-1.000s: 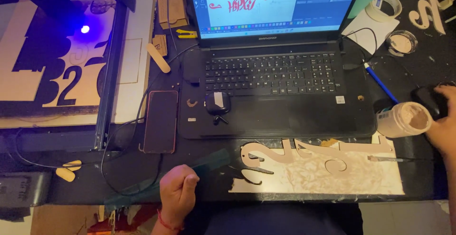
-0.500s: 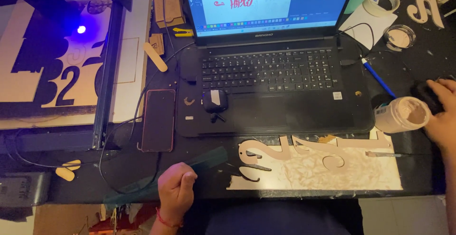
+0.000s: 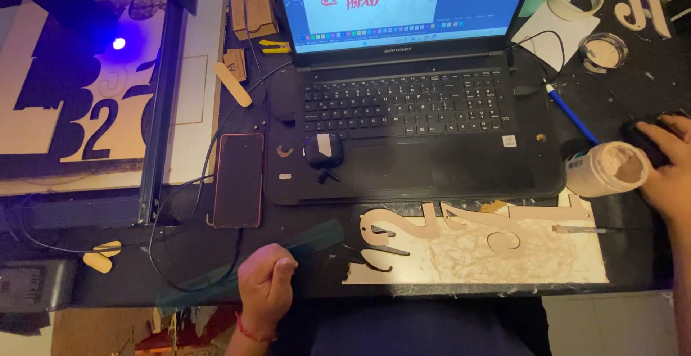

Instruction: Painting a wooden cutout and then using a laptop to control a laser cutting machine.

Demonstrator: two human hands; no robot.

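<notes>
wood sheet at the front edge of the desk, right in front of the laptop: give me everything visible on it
The wood sheet is a thin, pale, plywood-like panel lying flat along the desk's front edge, just below the laptop. Its upper edge is cut into curly, letter-like shapes with open slots and a round hole at the left end; the middle surface looks mottled, as if scraped or smeared. A small dark tool lies at its left end, a thin stick near the right. Neither the left hand nor the right hand touches it.
</notes>
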